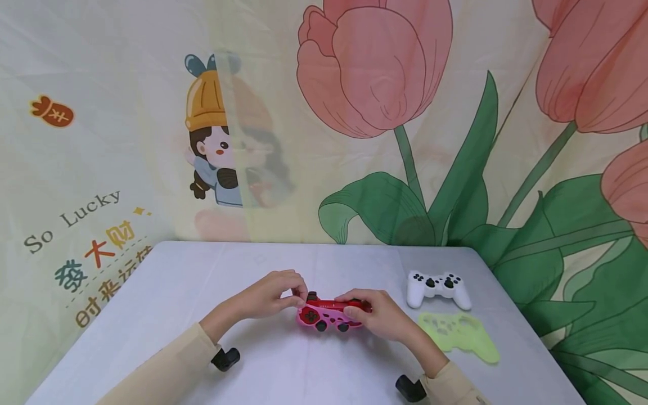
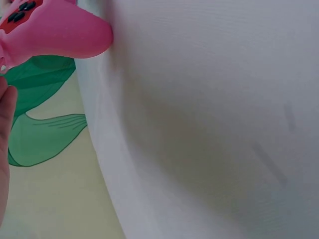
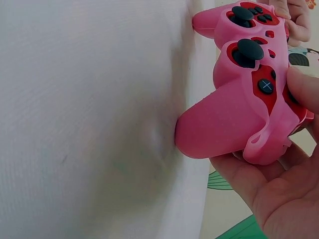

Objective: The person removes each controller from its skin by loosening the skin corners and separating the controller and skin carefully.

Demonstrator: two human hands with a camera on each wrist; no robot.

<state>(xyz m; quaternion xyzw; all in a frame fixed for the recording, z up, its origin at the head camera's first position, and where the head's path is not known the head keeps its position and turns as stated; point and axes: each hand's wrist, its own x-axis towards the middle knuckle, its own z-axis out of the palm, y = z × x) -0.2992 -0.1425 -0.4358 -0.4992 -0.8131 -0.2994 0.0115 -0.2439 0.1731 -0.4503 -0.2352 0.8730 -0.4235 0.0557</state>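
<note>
A red game controller (image 1: 331, 305) sits partly inside a pink silicone cover (image 3: 219, 124), tilted with its handle ends at the table. Its two black thumbsticks and the button faces show through the cover's openings. My right hand (image 1: 382, 316) grips the controller's right end, thumb on the front face and fingers behind it. At the other end, the thumb and index finger of my left hand (image 1: 273, 293) pinch the cover's upper edge. The cover looks loose and bunched at the right shoulder in the right wrist view. Only a pink handle and a sliver of hand show in the left wrist view.
A white game controller (image 1: 438, 288) lies at the back right of the white-covered table (image 1: 283, 365). In front of it is a flat light-green silicone cover (image 1: 458, 336), beside my right forearm. A printed curtain (image 1: 273, 34) hangs behind the table.
</note>
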